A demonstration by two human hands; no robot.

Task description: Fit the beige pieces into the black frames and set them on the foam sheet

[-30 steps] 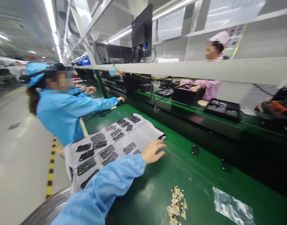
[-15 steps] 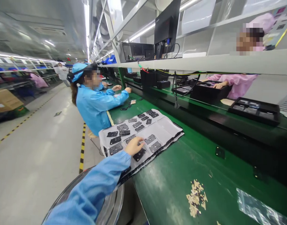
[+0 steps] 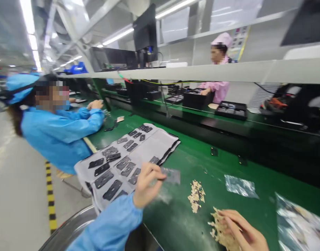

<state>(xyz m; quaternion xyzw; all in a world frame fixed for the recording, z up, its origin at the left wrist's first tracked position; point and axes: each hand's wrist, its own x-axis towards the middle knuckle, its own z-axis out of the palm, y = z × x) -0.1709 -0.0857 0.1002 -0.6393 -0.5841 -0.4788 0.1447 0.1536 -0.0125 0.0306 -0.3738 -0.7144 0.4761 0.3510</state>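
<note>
Left hand: the person's left hand (image 3: 148,181), coming out of a blue sleeve (image 3: 111,219), is raised over the near side of the tabletop (image 3: 172,223); its fingers are pinched on the near end of a thin, dark grey, rectangular plate (image 3: 172,176).
Grey plate: it juts rightward from the left fingertips, its long axis running roughly sideways, blurred at the edges; it appears to hang above the tabletop, between the white sheet and the small tan heap. The left hand has it, with the right hand well apart, lower right.
Right hand: the person's right hand (image 3: 246,232) is low at the near edge of view, thumb and forefinger drawn together at a jagged cluster of flat tan pieces (image 3: 224,228). They touch it, but I cannot tell whether they grip it.
Small tan heap: a loose heap of small, flat tan pieces (image 3: 196,195) lies between the two hands, to the right of the grey plate.
White sheet: a creased, white, soft-looking sheet with dark edging (image 3: 158,141) lies left of the plate, bearing scattered flat black plates (image 3: 112,190).
Right side: a clear plastic bag (image 3: 242,186) lies beyond the right hand, and a larger clear bag with pale contents (image 3: 299,223) beside it.
Far edge: two small black pieces (image 3: 214,151) lie near the dark barrier (image 3: 222,134).
Co-workers: a person in blue (image 3: 57,129) sits at the left; another in pink (image 3: 221,91) is beyond the barrier.
</note>
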